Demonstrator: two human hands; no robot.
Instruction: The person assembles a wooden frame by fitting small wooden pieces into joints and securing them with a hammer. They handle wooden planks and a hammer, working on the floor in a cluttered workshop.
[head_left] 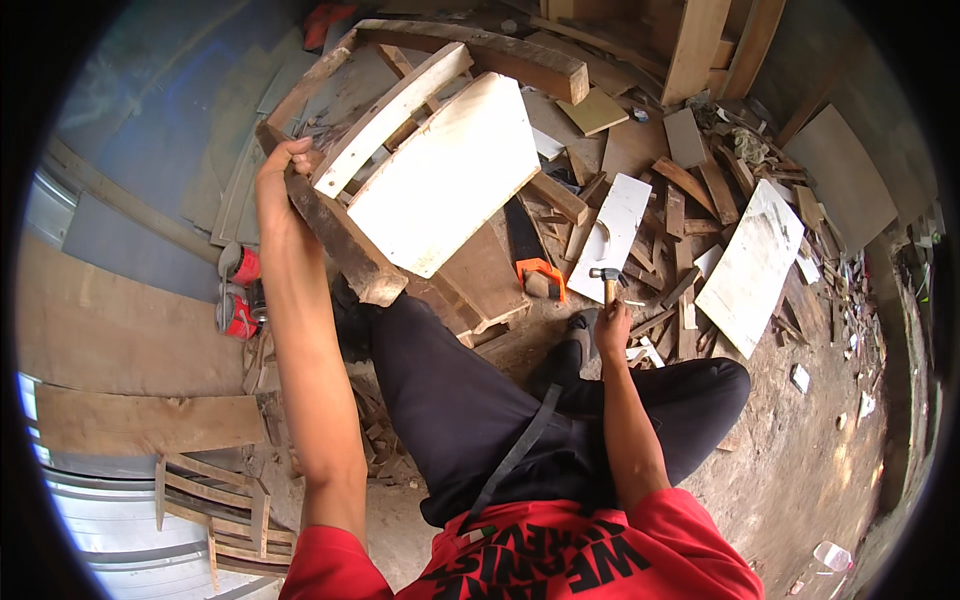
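My left hand (284, 168) is closed around a corner of a rough wooden frame (345, 240), which looks like part of a chair or stool and is tilted in front of my left knee. A white board (450, 180) and a pale slat (392, 120) lie across that frame. My right hand (613, 328) grips a claw hammer (606, 274) by its handle, head up, apart from the frame. Below the white board, between my hands, is a handsaw with an orange handle (541, 279); its dark blade runs up beneath the wood.
Scrap wood (675, 215) is heaped ahead and to the right, with a white panel (752, 268) on it. Red-and-grey shoes (238, 290) sit left of my left forearm. A slatted wooden piece (215, 500) lies at lower left, and a clear plastic bottle (830, 558) at lower right.
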